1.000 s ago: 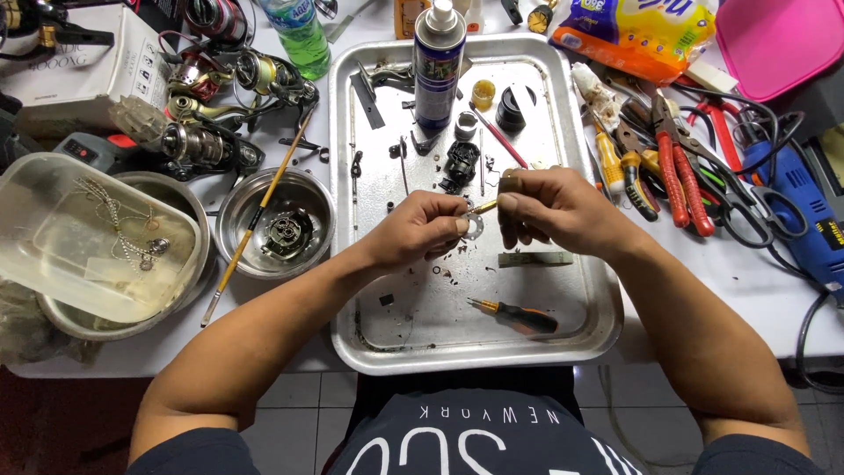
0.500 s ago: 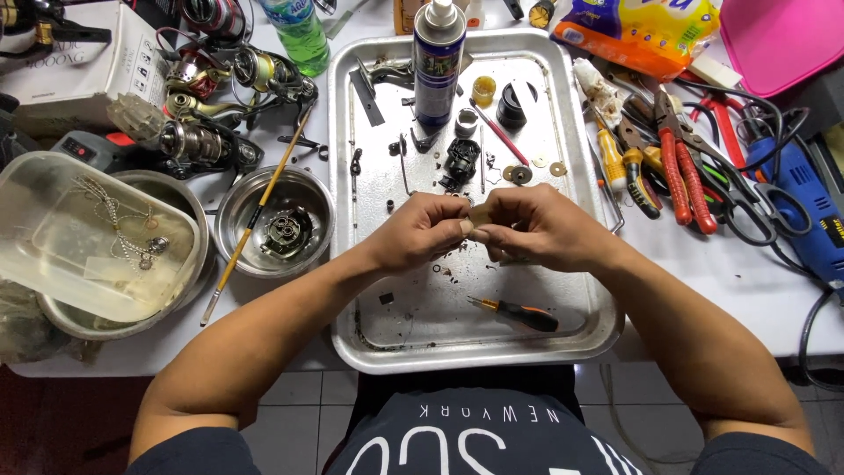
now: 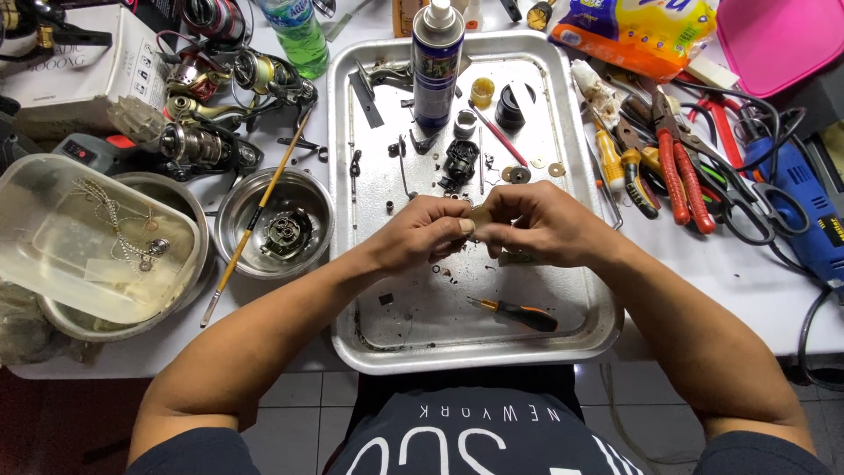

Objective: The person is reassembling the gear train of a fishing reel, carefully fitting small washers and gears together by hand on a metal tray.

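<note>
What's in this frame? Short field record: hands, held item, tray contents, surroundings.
left hand: pinches a small tan part with the right hand
right hand: same part, fingertips meeting over the tray
grip: both closed on the part; its details hidden
tray: metal, holds spray can, small screwdriver, black reel part
left of tray: steel bowl with brush across it
right of tray: red-handled pliers

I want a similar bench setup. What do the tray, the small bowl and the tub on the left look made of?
Tray: bare metal, likely stainless steel or aluminium; dull grey sheen, rolled rim, scuffed.
Small bowl: polished metal, probably stainless steel; bright reflections on its wall.
Tub: cloudy translucent plastic; its contents show through.
</note>
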